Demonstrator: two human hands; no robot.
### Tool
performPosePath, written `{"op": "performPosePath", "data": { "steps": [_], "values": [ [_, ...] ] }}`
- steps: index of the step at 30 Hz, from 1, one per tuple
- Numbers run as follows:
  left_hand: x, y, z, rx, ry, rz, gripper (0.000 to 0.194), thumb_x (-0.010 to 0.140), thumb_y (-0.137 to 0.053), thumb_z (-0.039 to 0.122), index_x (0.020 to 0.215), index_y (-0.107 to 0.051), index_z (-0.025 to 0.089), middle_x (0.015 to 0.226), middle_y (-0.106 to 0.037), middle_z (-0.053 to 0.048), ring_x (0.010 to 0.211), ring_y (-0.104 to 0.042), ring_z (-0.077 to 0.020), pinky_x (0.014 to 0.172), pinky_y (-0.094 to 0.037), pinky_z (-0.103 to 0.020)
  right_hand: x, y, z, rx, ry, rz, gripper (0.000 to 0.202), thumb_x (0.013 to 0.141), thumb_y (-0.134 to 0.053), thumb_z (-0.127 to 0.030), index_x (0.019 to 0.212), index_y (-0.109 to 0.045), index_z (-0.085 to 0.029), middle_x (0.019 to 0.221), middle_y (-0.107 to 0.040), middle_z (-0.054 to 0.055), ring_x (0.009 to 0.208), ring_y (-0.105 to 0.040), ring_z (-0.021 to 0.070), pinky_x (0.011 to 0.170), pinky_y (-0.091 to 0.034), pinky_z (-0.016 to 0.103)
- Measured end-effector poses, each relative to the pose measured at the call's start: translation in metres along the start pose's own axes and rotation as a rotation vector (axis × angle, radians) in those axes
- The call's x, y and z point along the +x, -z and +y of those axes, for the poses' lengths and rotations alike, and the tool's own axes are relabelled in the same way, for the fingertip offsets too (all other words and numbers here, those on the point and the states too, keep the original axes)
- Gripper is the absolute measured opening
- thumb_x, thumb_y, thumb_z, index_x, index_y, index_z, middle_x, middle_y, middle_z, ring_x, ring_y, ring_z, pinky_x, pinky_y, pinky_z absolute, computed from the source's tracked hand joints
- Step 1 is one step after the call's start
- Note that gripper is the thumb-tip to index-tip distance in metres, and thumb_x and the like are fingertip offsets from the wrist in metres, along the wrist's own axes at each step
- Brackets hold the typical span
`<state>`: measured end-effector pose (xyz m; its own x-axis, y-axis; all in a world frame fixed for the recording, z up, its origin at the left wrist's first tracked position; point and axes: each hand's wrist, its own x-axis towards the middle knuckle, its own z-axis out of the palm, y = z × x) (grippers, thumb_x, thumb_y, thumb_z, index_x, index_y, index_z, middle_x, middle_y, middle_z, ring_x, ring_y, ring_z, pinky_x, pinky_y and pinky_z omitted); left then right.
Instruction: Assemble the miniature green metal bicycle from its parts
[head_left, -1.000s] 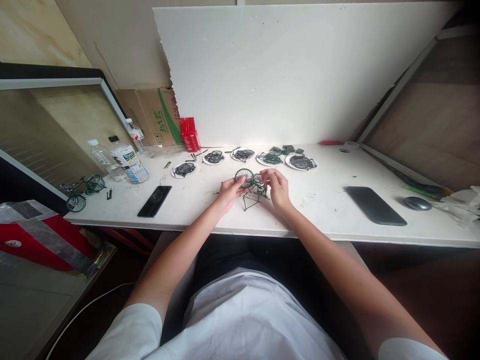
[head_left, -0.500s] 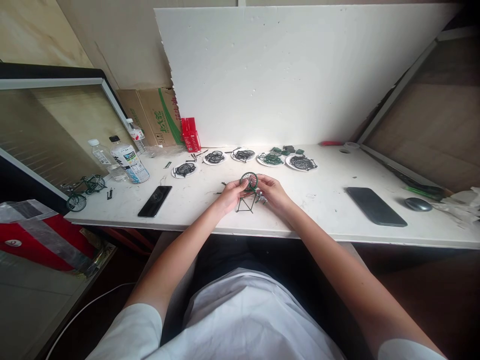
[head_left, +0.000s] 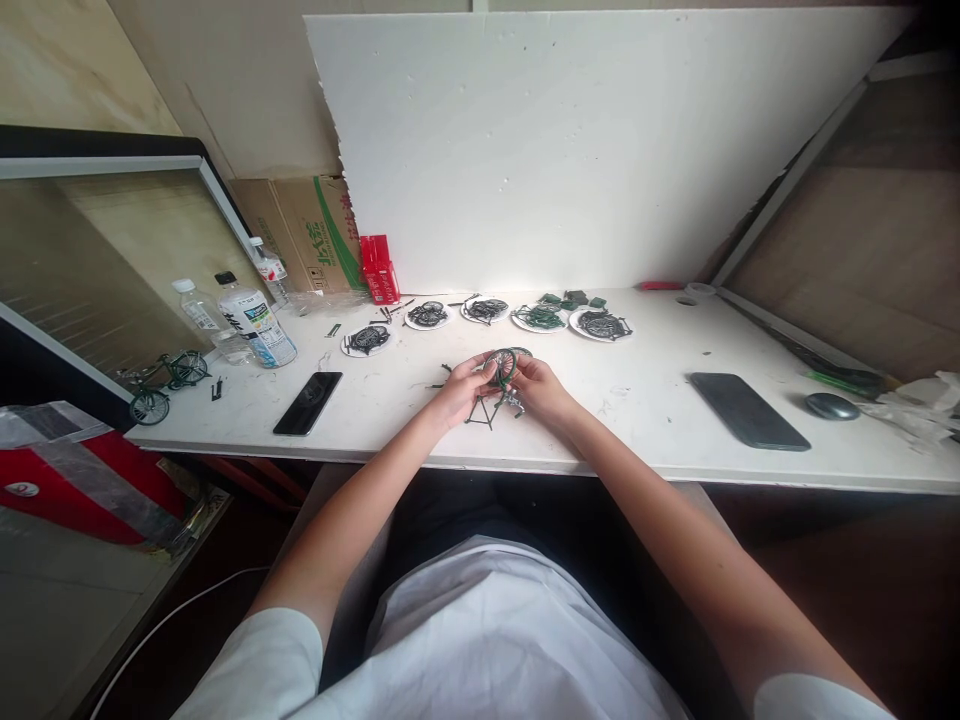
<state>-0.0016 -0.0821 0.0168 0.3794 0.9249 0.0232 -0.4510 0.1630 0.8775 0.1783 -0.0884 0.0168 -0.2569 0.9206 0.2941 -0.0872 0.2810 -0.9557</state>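
Observation:
Between my two hands is a partly built green model bicycle point(head_left: 501, 368), held up over the table's front. A spoked wheel faces me at the top, and thin green frame bars hang below it. My left hand point(head_left: 466, 388) is closed on it from the left, with the thumb against the wheel. From the right, my right hand point(head_left: 541, 388) pinches it near a second green rim, which shows partly behind the first. Small silvery parts hang under my right fingers. The fingertips behind the wheel are hidden.
Several plates of small parts, among them a plate of green pieces point(head_left: 541, 318), line the table's back. A phone point(head_left: 308, 403), bottles point(head_left: 259, 320) and a whole model bicycle point(head_left: 169, 382) are on the left. A dark flat slab point(head_left: 748, 411) and a mouse point(head_left: 832, 406) lie right.
The model bicycle has turned in my hands: the wheel now looks narrower, a second rim shows behind it, and the frame bars tilt to the left. Both hands keep their hold.

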Motion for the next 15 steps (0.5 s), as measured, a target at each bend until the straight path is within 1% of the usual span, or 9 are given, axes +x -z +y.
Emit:
{"op": "performPosePath", "data": {
  "steps": [4, 8, 10, 12, 15],
  "values": [
    [-0.001, 0.000, -0.001, 0.021, 0.014, -0.023, 0.049, 0.076, -0.097, 0.039, 0.116, -0.078, 0.018, 0.099, -0.078, -0.006, 0.079, -0.072, -0.0162, 0.085, -0.055, -0.033, 0.002, 0.000, 0.008, -0.086, 0.057, -0.004, 0.045, 0.087, -0.077, -0.068, 0.088, -0.067, -0.024, 0.081, -0.067, 0.002, 0.074, -0.058, 0.0189, 0.072, -0.054, 0.035],
    [-0.001, -0.002, -0.002, 0.047, 0.030, -0.057, 0.049, 0.075, -0.098, 0.044, 0.109, -0.078, 0.015, 0.096, -0.078, -0.007, 0.079, -0.073, -0.0181, 0.084, -0.057, -0.034, 0.003, 0.002, 0.016, -0.128, 0.080, 0.019, 0.035, 0.086, -0.077, -0.057, 0.089, -0.066, -0.024, 0.087, -0.070, 0.003, 0.085, -0.063, 0.0225, 0.082, -0.057, 0.040],
    [-0.001, -0.003, -0.002, 0.049, 0.027, -0.072, 0.051, 0.073, -0.099, 0.045, 0.108, -0.077, 0.015, 0.097, -0.079, -0.008, 0.079, -0.073, -0.0180, 0.082, -0.058, -0.033, 0.003, 0.002, 0.018, -0.120, 0.084, 0.024, 0.033, 0.085, -0.077, -0.055, 0.088, -0.067, -0.024, 0.089, -0.070, 0.004, 0.088, -0.063, 0.0236, 0.082, -0.057, 0.040],
    [-0.001, -0.004, -0.003, 0.052, 0.020, -0.072, 0.052, 0.072, -0.099, 0.047, 0.107, -0.077, 0.014, 0.098, -0.079, -0.009, 0.079, -0.073, -0.0178, 0.082, -0.058, -0.033, 0.003, 0.002, 0.018, -0.115, 0.077, 0.033, 0.033, 0.085, -0.077, -0.055, 0.086, -0.065, -0.024, 0.087, -0.069, 0.004, 0.088, -0.062, 0.0240, 0.080, -0.057, 0.040],
    [-0.002, -0.004, -0.002, 0.053, 0.014, -0.044, 0.053, 0.071, -0.100, 0.047, 0.107, -0.077, 0.015, 0.095, -0.079, -0.008, 0.079, -0.073, -0.0175, 0.083, -0.057, -0.033, 0.003, 0.001, 0.016, -0.131, 0.049, 0.042, 0.041, 0.088, -0.074, -0.064, 0.082, -0.062, -0.025, 0.080, -0.063, 0.003, 0.078, -0.057, 0.0221, 0.074, -0.054, 0.038]
  ]
}}
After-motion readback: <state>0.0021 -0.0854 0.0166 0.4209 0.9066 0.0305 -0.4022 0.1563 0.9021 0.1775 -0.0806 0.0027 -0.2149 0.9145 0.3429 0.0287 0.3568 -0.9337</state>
